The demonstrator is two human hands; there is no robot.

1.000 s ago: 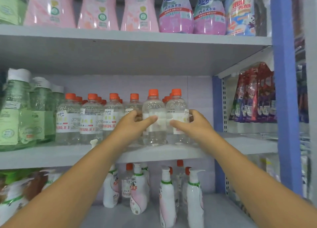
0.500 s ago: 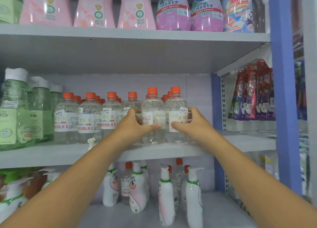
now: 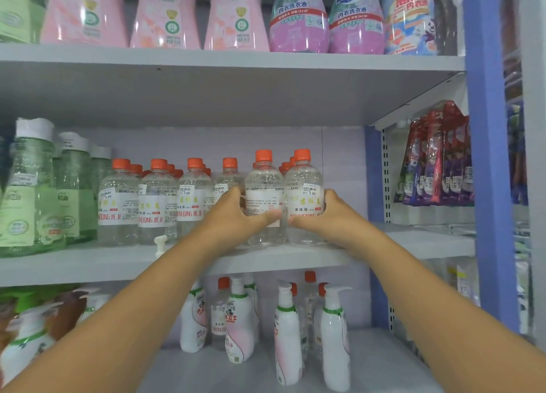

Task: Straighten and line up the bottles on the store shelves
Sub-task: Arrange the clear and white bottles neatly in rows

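A row of clear bottles with orange caps (image 3: 156, 200) stands on the middle shelf (image 3: 88, 264). Two of them stand forward at the right end: one clear bottle (image 3: 264, 185) showing its back label, held by my left hand (image 3: 233, 215), and another clear bottle (image 3: 304, 185) with its front label and price sticker outward, held by my right hand (image 3: 328, 215). Both bottles are upright, side by side and touching. My thumbs meet low between them. More orange caps show behind.
Green bottles (image 3: 32, 191) fill the left of the middle shelf. Pink and purple detergent bottles (image 3: 298, 17) line the top shelf. White pump bottles (image 3: 286, 333) stand on the lower shelf. A blue upright post (image 3: 487, 156) and hanging packets (image 3: 437, 156) bound the right.
Both hands have slid lower on the two front bottles and drawn them together. The right bottle has turned, so its front label faces out.
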